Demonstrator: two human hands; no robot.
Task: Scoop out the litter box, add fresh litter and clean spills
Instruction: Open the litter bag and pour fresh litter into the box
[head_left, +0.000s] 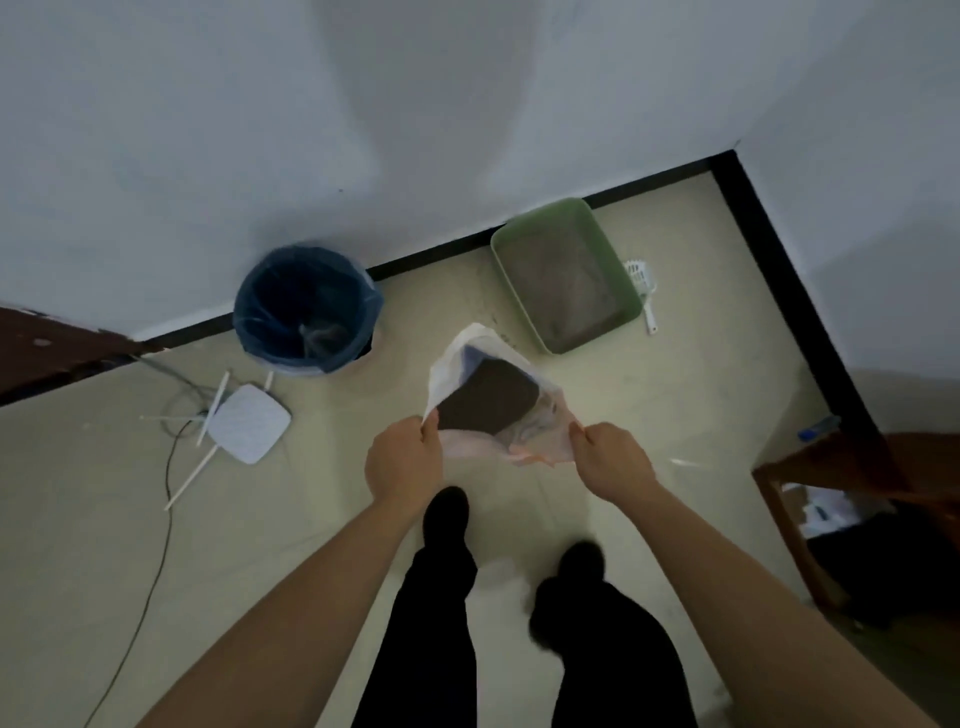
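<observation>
Fingers of the left hand (402, 457) and right hand (613, 457) pinched the litter bag (493, 395) by its rim, which was best kept level until over the litter box (566, 275)

Pale walls (467, 104) met a cream floor (78, 519) along black skirting (441, 248); dark wooden furniture (831, 462) stood at lower right.

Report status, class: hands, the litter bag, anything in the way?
Left hand and right hand pinch litter bag open. Green litter box ahead at the wall, scoop beside it. Only floor between bag and box.
</observation>
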